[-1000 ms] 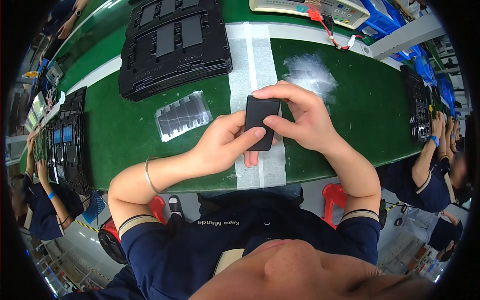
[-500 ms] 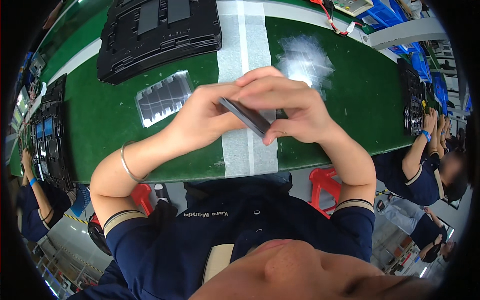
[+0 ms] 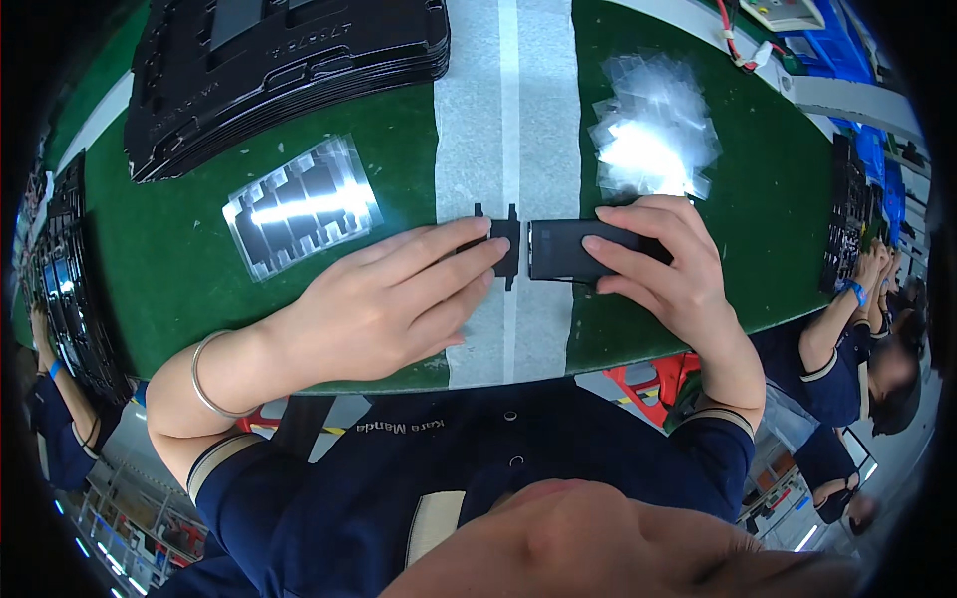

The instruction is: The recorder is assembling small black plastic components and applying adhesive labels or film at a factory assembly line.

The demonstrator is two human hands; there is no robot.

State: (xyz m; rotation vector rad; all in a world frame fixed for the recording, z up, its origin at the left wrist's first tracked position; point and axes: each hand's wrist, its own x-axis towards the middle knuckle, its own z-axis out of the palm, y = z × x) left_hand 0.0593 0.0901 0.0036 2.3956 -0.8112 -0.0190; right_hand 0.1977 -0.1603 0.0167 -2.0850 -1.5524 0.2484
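A matte-black, slim rectangular block (image 3: 563,249) sits over the edge of the pale strip (image 3: 478,354), its right end clasped in the right hand's (image 3: 688,269) fingers. Just beside it lies a black tabbed piece (image 3: 511,261), partly hidden under the left hand's (image 3: 384,304) outstretched fingers; whether they pinch or merely press, I can't tell. Stacked black trays (image 3: 299,80), cut off above, hold grey panels (image 3: 236,20).

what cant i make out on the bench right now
In the head view:
- Black notched piece: left part, behind the left hand
- Black block: right part, partly covered by the right hand
- Tray stack: far end, cut off by the upper edge
- Clear sheets: some outlines, lost in glare
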